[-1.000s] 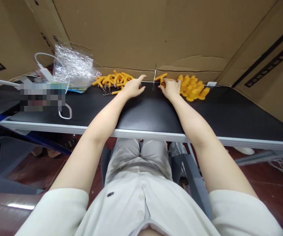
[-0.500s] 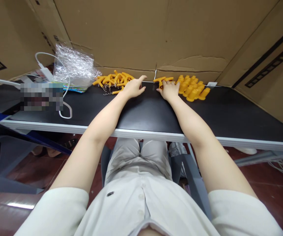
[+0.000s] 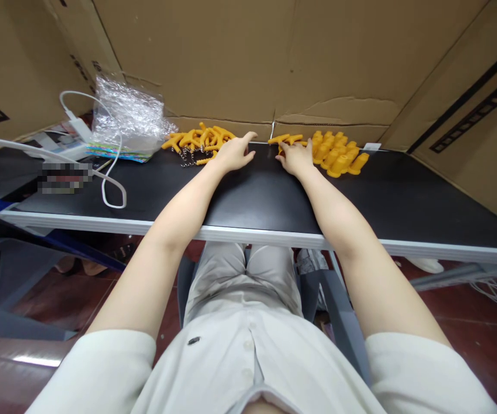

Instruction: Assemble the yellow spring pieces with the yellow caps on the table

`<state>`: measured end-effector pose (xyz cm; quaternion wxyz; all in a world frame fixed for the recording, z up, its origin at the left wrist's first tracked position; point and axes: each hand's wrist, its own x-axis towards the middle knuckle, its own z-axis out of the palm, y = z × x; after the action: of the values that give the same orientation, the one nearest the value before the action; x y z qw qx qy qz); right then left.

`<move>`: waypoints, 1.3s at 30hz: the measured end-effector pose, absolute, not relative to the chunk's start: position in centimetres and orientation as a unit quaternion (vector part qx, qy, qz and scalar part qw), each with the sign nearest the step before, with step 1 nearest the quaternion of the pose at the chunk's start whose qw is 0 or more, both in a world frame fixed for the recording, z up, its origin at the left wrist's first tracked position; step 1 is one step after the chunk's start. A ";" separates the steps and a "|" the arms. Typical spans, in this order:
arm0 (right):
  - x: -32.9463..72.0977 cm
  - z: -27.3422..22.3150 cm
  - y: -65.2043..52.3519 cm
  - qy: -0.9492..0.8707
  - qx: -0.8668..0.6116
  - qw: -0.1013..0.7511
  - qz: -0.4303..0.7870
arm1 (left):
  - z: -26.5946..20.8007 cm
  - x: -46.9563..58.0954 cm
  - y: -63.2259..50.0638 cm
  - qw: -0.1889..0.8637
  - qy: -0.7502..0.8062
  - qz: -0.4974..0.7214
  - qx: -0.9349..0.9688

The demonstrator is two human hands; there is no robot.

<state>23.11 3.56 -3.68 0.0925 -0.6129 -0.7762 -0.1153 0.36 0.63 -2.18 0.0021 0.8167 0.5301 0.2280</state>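
Observation:
My left hand (image 3: 232, 155) is open over the tabletop, thumb and forefinger apart with nothing between them. Just left of it lies a heap of yellow T-handled corkscrews (image 3: 192, 138), several with bare metal spirals showing. Farther right, my right hand (image 3: 297, 158) reaches over yellow T-handled pieces (image 3: 278, 139) by the back wall. Its fingers are spread and at or very near these pieces; contact is partly hidden. Beside that hand, several yellow tube-shaped sleeves (image 3: 339, 163) with flared bases stand grouped together.
A cardboard wall (image 3: 240, 63) rises behind the black tabletop (image 3: 257, 201). At left are a crumpled clear plastic bag (image 3: 127, 109), colourful flat packets (image 3: 119, 152), a white cable (image 3: 114, 205) and a blurred-out item (image 3: 65, 178). A metal edge (image 3: 261, 234) runs along the front.
My right hand's fingers have lifted and spread a little over the yellow T-handled pieces. The left hand stays in place. At left, the blurred patch is smaller and the cable lies differently.

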 end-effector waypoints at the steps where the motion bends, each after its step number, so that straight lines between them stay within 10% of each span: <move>1: 23.0 -3.7 3.5 -0.775 -0.614 0.092 -0.119 | -2.2 0.4 0.7 0.001 0.530 0.228 0.817; 39: 25.3 -1.6 3.3 -0.766 -0.626 0.127 -0.070 | -2.5 -0.1 1.1 0.003 0.520 0.242 0.819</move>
<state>25.26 3.29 -1.62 0.1266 -0.6259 -0.7664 -0.0702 -0.10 1.09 -2.51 0.0035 0.8194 0.5197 0.2418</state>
